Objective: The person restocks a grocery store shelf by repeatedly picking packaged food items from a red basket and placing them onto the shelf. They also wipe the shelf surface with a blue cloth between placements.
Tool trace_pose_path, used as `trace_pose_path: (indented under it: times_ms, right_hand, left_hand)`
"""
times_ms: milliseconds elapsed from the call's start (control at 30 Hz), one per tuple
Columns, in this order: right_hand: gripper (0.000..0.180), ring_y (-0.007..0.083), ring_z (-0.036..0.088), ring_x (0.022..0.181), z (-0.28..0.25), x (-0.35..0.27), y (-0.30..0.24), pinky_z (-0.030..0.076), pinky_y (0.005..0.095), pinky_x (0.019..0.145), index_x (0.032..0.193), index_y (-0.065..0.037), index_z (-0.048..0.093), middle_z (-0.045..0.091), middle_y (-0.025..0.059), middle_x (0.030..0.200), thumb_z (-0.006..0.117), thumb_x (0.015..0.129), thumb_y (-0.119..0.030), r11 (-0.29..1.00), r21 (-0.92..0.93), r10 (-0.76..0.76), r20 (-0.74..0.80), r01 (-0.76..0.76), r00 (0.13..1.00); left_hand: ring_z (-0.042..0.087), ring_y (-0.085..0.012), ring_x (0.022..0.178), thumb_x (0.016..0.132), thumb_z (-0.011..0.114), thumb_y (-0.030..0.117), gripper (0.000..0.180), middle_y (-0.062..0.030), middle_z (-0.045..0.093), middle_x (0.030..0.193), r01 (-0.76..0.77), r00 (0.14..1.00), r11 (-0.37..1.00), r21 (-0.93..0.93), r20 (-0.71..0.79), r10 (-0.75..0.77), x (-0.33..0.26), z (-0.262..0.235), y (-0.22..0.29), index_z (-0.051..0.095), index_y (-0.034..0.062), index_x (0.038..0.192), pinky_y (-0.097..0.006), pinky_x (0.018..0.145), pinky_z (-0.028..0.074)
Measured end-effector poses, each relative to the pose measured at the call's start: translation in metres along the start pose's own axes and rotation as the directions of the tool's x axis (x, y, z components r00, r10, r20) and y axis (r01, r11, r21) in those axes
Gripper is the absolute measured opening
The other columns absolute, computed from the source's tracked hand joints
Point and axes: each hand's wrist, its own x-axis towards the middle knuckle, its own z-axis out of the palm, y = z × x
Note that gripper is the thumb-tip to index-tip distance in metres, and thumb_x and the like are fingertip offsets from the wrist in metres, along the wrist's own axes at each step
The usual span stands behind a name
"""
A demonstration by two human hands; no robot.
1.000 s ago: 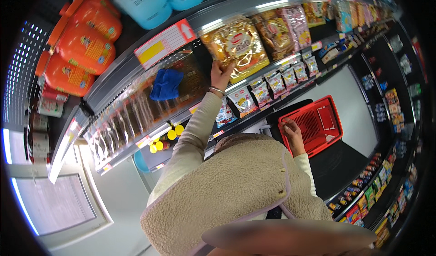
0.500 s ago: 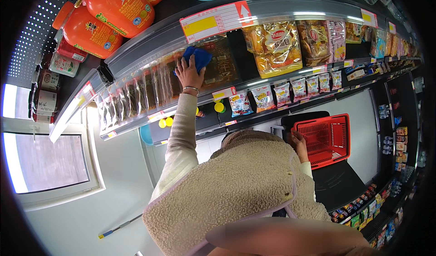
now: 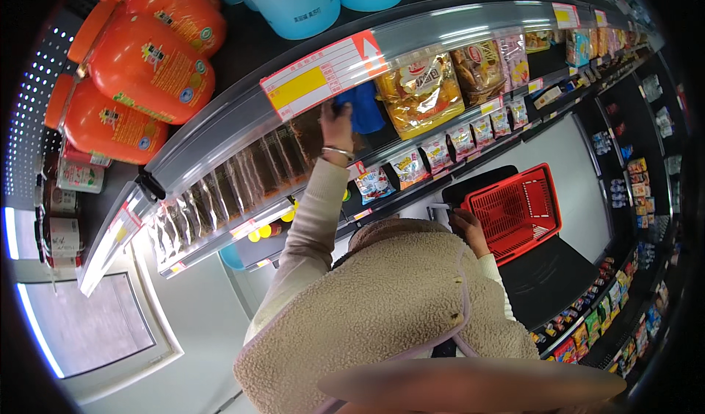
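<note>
Under the upper shelf's edge, my left hand (image 3: 338, 129) reaches into the display with a blue cloth (image 3: 366, 111) in its grip. Its fingertips are partly hidden and blurred. To its left stands a row of flat brown clear-wrapped packs (image 3: 253, 166). Close to the cloth's right is a shiny golden bag of bread (image 3: 422, 95). My right hand (image 3: 471, 232) hangs low beside the red shopping basket (image 3: 514, 212), fingers loosely bent and apart. No held thing shows in it.
Orange jugs (image 3: 150, 69) and light-blue bottles (image 3: 290, 3) stand on the shelf above. A large price card (image 3: 323, 75) overhangs my left hand. Small snack bags (image 3: 409, 168) line the shelf below. A window (image 3: 88, 326) is at lower left; stocked shelves curve along the right.
My left hand and the blue cloth have shifted right, off the brown packs to the space beside the golden bag. The view has turned and come closer to the shelf; my right hand stays by the basket.
</note>
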Motion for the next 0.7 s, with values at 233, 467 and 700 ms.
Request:
trace_pose_path:
  times_ms: [233,467,700]
  right_hand:
    - [0.041,0.0173,0.066,0.094,0.0,-0.015,0.01,0.051,0.0292,0.083,0.128,0.003,0.057,0.068,0.0086,0.109,0.064,0.093,-0.017,0.997,0.059,-0.039,-0.164,0.049,0.986]
    - [0.044,0.0149,0.065,0.092,0.014,-0.022,0.029,0.051,0.0305,0.075,0.128,-0.005,0.059,0.069,0.0061,0.109,0.069,0.091,-0.025,0.997,0.014,-0.07,-0.245,0.076,0.967]
    - [0.045,0.0169,0.067,0.092,0.026,-0.037,0.046,0.053,0.0301,0.078,0.129,0.001,0.057,0.068,0.0105,0.111,0.068,0.091,-0.021,0.998,0.063,0.002,-0.362,0.022,0.932]
  left_hand:
    - [0.024,-0.0516,0.141,0.086,0.069,0.019,0.082,-0.0396,0.024,0.15,-0.59,0.808,0.563,0.579,0.426,0.408,-0.034,0.047,-0.049,0.023,-0.0109,0.147,-0.049,0.12,0.019]
    - [0.028,-0.044,0.144,0.092,0.055,0.018,0.069,-0.0309,0.031,0.153,-0.637,0.771,0.109,0.763,0.628,0.105,-0.046,0.046,-0.028,0.027,-0.0071,0.15,-0.049,0.121,0.02]
    - [0.019,-0.0487,0.146,0.089,0.064,0.02,0.072,-0.0311,0.019,0.157,-0.711,0.703,0.216,0.669,0.68,0.207,-0.073,0.04,-0.003,0.029,-0.0033,0.148,-0.055,0.119,0.021]
